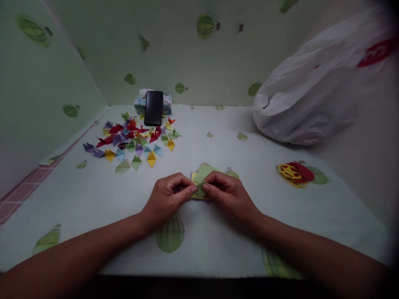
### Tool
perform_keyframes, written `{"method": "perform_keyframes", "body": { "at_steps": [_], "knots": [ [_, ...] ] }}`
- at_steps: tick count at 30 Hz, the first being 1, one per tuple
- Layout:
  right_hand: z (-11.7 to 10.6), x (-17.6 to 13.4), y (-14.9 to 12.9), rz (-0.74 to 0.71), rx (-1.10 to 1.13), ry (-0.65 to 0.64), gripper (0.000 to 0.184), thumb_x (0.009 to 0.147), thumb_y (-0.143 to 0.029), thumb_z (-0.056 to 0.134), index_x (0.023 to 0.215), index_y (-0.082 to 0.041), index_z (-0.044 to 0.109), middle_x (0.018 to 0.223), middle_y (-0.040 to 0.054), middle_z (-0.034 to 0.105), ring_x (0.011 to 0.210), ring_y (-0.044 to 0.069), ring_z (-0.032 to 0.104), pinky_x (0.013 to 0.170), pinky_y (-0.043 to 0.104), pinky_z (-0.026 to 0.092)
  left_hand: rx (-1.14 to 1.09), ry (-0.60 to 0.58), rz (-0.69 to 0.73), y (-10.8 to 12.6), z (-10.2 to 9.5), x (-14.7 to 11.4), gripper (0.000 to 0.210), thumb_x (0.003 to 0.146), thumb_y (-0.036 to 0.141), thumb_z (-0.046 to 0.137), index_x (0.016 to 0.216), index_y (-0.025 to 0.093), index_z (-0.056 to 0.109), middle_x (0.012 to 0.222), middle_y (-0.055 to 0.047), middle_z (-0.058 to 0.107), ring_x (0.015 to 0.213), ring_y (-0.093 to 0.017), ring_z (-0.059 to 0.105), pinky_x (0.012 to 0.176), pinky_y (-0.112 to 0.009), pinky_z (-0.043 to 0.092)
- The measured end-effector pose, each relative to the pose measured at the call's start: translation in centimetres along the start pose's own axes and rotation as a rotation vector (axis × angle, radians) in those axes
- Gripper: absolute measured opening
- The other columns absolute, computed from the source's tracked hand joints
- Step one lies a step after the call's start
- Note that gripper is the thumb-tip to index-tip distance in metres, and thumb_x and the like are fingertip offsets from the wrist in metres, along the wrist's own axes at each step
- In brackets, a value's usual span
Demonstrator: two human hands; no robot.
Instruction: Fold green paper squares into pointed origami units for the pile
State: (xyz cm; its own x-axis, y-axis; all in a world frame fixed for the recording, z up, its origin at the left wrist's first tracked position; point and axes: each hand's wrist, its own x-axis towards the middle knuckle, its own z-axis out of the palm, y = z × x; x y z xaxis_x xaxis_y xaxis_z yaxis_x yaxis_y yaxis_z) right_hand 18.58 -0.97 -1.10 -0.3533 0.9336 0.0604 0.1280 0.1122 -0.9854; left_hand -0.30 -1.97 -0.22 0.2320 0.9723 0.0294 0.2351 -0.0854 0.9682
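Observation:
A small folded piece of green paper (200, 190) is pinched between both my hands at the middle of the table. My left hand (173, 195) grips its left side between thumb and fingers. My right hand (229, 195) pinches the right side, thumb on top. Just behind and beneath lie loose square sheets, a green sheet (205, 170) over yellow and purple ones, partly hidden by my hands. To the far left spreads a pile of folded paper cranes (131, 139) in red, purple, yellow, green, blue and orange.
A black phone (153, 108) leans upright against a tissue box (167, 104) behind the cranes. A large white plastic bag (305, 91) stands at the back right. Red and yellow cut-out paper shapes (294, 172) lie on the right of the tablecloth (224, 236).

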Motion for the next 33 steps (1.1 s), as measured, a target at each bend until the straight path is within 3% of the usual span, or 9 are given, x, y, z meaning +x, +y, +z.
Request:
{"method": "perform_keyframes", "body": {
  "at_steps": [4,8,14,19,22,26,33],
  "knots": [
    [0.11,0.01,-0.12,-0.002,0.017,-0.021,0.015,0.086,-0.029,0.062,0.075,-0.017,0.060,0.070,-0.0009,0.057,0.065,0.012,0.050,0.061,0.025,0.039,0.095,0.020,0.042,0.07,-0.01,-0.06,0.017,0.081,0.026,0.065,0.068,0.014,0.063,0.063,0.000,0.059,0.058,-0.010,0.050,0.054,-0.022,0.038],
    [0.12,-0.28,-0.19,-0.062,-0.135,0.016,0.019,0.088,-0.027,0.059,0.072,-0.017,0.061,0.067,-0.0010,0.055,0.064,0.012,0.049,0.061,0.025,0.037,0.177,0.003,0.101,0.31,0.04,-0.21,0.017,0.079,0.020,0.063,0.064,0.014,0.060,0.063,0.001,0.057,0.058,-0.009,0.049,0.055,-0.022,0.038],
    [-0.14,-0.19,-0.24,-0.069,-0.146,0.036,0.031,0.096,-0.032,0.048,0.072,-0.017,0.059,0.067,-0.0007,0.053,0.064,0.012,0.048,0.061,0.026,0.037,0.015,0.017,-0.006,0.29,-0.02,-0.17,0.020,0.079,0.026,0.064,0.064,0.015,0.056,0.059,0.003,0.052,0.055,-0.009,0.045,0.052,-0.021,0.036],
    [-0.06,0.05,-0.36,0.021,-0.029,-0.072,0.021,0.089,-0.032,0.058,0.074,-0.017,0.061,0.068,0.0002,0.062,0.064,0.013,0.055,0.062,0.026,0.041,-0.084,0.008,-0.077,0.11,-0.12,0.01,0.021,0.080,0.032,0.066,0.069,0.015,0.059,0.058,0.004,0.051,0.054,-0.009,0.042,0.051,-0.022,0.034],
    [0.00,-0.15,-0.46,-0.016,-0.166,-0.044,0.023,0.088,-0.026,0.057,0.067,-0.017,0.058,0.062,-0.0002,0.061,0.060,0.012,0.053,0.060,0.026,0.039,-0.068,-0.040,-0.073,0.24,-0.10,0.03,0.018,0.080,0.032,0.067,0.075,0.015,0.063,0.065,0.001,0.056,0.060,-0.011,0.047,0.055,-0.022,0.037],
    [-0.01,-0.37,-0.48,-0.114,-0.324,0.007,0.026,0.088,-0.023,0.055,0.063,-0.018,0.055,0.059,-0.0003,0.060,0.056,0.012,0.052,0.057,0.026,0.038,-0.013,-0.052,-0.030,0.38,-0.08,0.01,0.019,0.081,0.029,0.066,0.068,0.016,0.061,0.064,0.001,0.056,0.061,-0.011,0.049,0.058,-0.023,0.038],
    [-0.12,-0.01,-0.09,-0.069,-0.214,-0.048,0.024,0.093,-0.027,0.050,0.072,-0.018,0.058,0.062,0.0006,0.063,0.060,0.014,0.058,0.060,0.026,0.043,-0.063,-0.037,-0.053,-0.18,0.00,0.15,0.018,0.081,0.031,0.066,0.073,0.016,0.062,0.067,0.001,0.058,0.063,-0.012,0.050,0.059,-0.023,0.039]
  ]
}}
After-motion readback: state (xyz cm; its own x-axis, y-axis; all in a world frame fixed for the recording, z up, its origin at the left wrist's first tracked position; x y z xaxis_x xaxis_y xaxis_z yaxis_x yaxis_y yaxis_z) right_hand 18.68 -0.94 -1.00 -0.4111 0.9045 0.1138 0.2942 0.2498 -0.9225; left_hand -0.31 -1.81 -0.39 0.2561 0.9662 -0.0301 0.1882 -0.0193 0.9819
